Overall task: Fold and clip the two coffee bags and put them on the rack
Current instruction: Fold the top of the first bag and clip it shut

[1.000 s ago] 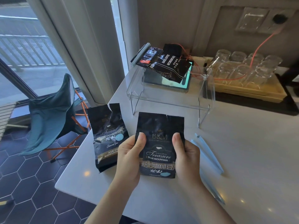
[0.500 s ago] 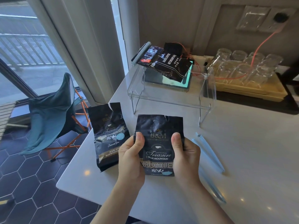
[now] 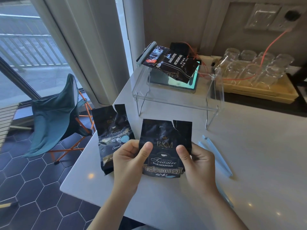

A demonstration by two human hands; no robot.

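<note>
Both hands [image 3: 163, 161] grip the coffee bag [image 3: 166, 138].

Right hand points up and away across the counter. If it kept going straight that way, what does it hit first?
Past the coffee bag that the right hand grips, likely the clear acrylic rack, near its front right leg. Depth is unclear; it might pass just right of that.

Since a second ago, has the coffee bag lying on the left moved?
No. The left coffee bag lies at the same spot by the table's edge, left of the clear rack.
</note>
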